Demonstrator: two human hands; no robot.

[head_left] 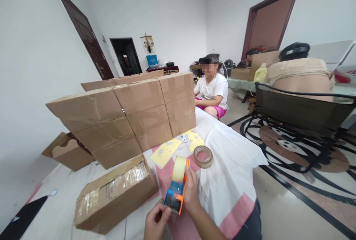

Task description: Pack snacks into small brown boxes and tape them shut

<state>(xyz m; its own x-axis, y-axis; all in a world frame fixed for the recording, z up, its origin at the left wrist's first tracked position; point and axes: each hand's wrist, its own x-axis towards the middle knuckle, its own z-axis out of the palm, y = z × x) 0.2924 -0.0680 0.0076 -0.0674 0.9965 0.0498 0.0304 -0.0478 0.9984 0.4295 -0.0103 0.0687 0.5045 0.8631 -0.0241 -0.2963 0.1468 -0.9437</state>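
Observation:
My right hand (191, 190) is wrapped around the side of a tape dispenser (181, 190) with an orange and blue frame and a roll of pale yellowish tape at its far end. My left hand (157, 216) is at the near, dark end of the dispenser, thumb and fingers pinched together there. What lies between those fingertips is too small to make out. Just beyond my right hand, a roll of brown tape (203, 156) lies flat on the cloth. To the left is a long cardboard box (115, 195) with shiny clear tape across its top.
Stacked cardboard boxes (147, 115) form a wall at the back of the table, beside a smaller open box (68, 151). A yellow printed sheet (165, 154) lies on the white and pink cloth (230, 158). One person (213, 88) sits beyond; others are at the right, near a dark chair (300, 110).

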